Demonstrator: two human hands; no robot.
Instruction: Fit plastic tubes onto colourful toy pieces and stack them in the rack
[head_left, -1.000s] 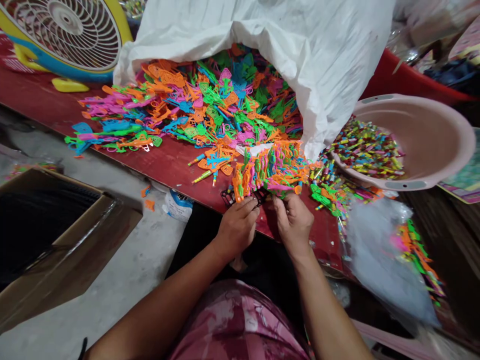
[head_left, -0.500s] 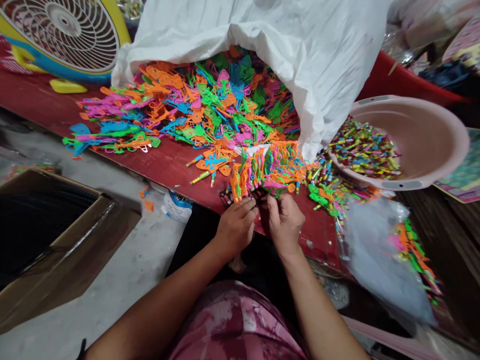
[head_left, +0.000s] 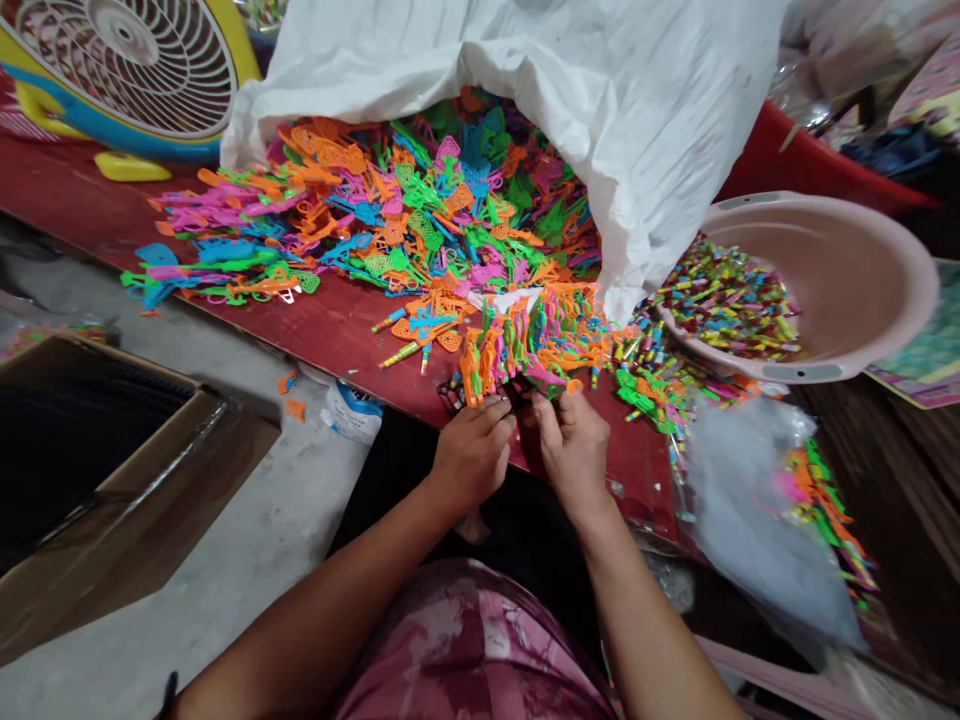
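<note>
My left hand (head_left: 474, 452) is closed at the near table edge, its fingers curled on a dark openwork plastic frame (head_left: 451, 394) that they mostly cover. Just beyond it stands a packed row of orange, green and pink plastic toy pieces (head_left: 517, 340). My right hand (head_left: 576, 450) is closed too, thumb and forefinger pinched at the front right of that row. A pink piece and a round orange end (head_left: 574, 387) lie right at its fingertips; what the pinch holds is hidden. Left of the row lie loose orange lattice pieces (head_left: 427, 325) and a striped stick (head_left: 400, 355).
A white sack (head_left: 525, 45) spills a large heap of coloured plastic pieces (head_left: 390, 200) onto the red table (head_left: 330, 340). A pink basin (head_left: 862, 270) at right holds small striped pieces. Clear plastic bags (head_left: 757, 500) lie nearer. A fan (head_left: 135, 60) stands left, a cardboard box (head_left: 150, 490) below.
The right hand's fingertips have shifted slightly, and a pink piece with the orange end now shows more plainly above them. My left hand stays in place. The view has tilted a little.
</note>
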